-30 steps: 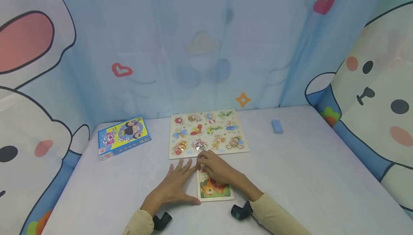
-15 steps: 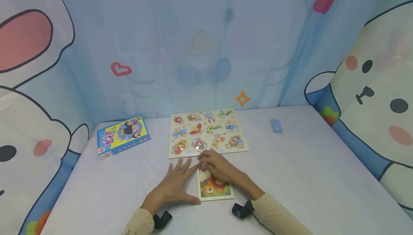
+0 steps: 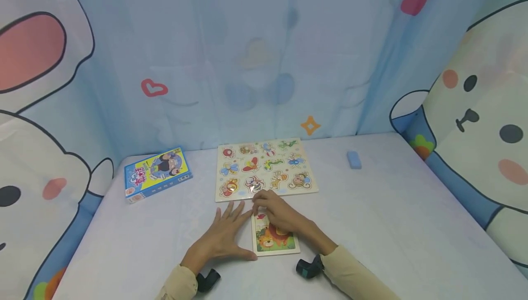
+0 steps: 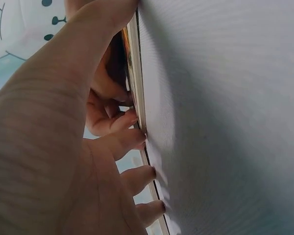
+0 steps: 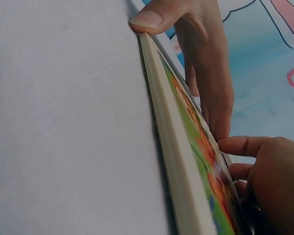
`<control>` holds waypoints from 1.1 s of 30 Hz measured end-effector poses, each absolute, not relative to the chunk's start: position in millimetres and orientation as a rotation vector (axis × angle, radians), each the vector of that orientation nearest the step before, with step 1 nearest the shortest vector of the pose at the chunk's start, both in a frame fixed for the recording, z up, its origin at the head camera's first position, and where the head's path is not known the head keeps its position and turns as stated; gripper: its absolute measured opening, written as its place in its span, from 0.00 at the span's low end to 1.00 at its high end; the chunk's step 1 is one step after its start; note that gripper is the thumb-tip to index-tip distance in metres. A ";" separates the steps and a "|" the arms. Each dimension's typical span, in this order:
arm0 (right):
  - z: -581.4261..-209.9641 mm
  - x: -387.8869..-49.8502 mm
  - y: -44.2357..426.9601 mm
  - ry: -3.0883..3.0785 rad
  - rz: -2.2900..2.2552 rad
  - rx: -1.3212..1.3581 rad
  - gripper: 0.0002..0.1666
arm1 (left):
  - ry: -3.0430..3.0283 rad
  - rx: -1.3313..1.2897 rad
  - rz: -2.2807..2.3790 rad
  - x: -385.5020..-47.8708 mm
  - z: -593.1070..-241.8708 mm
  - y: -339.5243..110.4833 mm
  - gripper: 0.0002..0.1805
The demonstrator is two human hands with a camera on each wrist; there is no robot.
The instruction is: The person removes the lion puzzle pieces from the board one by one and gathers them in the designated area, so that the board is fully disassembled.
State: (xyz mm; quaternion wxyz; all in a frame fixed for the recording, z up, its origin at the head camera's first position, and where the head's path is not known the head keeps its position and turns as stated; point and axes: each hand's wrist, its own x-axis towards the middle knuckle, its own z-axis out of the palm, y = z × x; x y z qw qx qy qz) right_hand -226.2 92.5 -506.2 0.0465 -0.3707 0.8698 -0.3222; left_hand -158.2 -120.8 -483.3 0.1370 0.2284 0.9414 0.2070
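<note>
A small lion picture board point(image 3: 275, 239) with a pale wooden rim lies flat on the table. My left hand point(image 3: 224, 238) is spread at its left side, the thumb touching the near left corner and the index finger by the far left corner. Over the far part of the board lies my right hand point(image 3: 280, 210), its fingers bent down at the far left corner. In the right wrist view, the fingertips of my right hand point(image 5: 274, 171) touch the face of the board point(image 5: 191, 142). Whether they pinch a piece is hidden.
Just beyond the hands lies a large board point(image 3: 266, 170) with insect pictures. A blue and yellow box point(image 3: 158, 174) stands at the back left of the table, and a small blue block point(image 3: 354, 160) is at the back right. Behind hangs a blue curtain point(image 3: 255, 62).
</note>
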 end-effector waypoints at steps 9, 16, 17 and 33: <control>-509.8 -227.6 87.6 2.719 -0.908 -1.155 0.23 | 2.727 0.653 0.600 -158.2 -483.7 -121.3 0.61; -504.9 -224.7 86.9 2.706 -0.954 -1.134 0.21 | 2.722 0.647 0.598 -159.2 -484.8 -121.2 0.61; -503.8 -224.1 87.2 2.702 -0.964 -1.126 0.21 | 2.723 0.647 0.594 -159.3 -485.2 -121.2 0.61; -499.5 -218.9 95.2 2.736 -0.870 -1.091 0.17 | 2.733 0.658 0.571 -158.9 -486.0 -120.8 0.61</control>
